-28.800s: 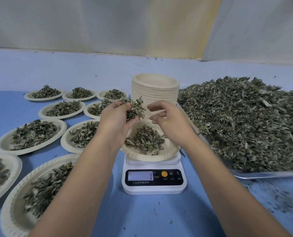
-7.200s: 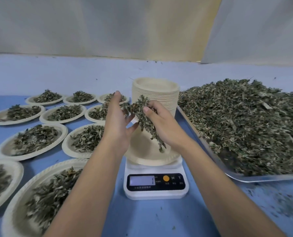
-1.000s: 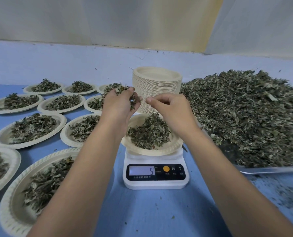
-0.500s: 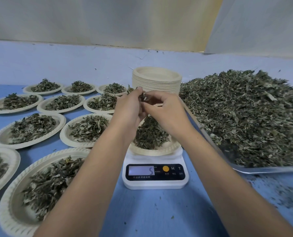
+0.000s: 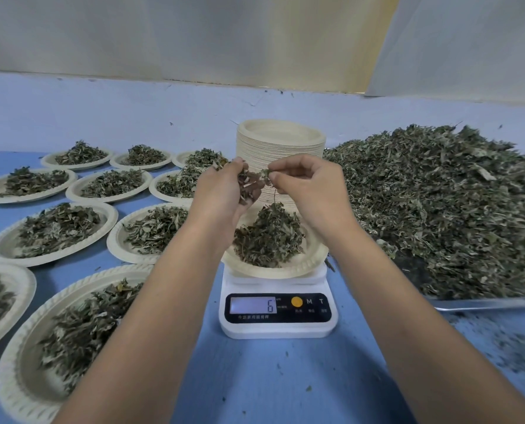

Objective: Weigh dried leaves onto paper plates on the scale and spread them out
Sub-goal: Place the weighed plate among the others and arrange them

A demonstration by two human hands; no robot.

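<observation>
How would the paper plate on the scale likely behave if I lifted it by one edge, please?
Probably very light: the scale reads only 6. The paper plate looks thin, so it may flex. Its leaves lie in a loose heap and would likely slide if it tilts.

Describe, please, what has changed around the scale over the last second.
The scale reading rose from 5 to 6. The right hand pinched a sprig from the bunch in the left hand and drew away. The left hand still grips its bunch; plate, stack and filled plates stayed put.
</observation>
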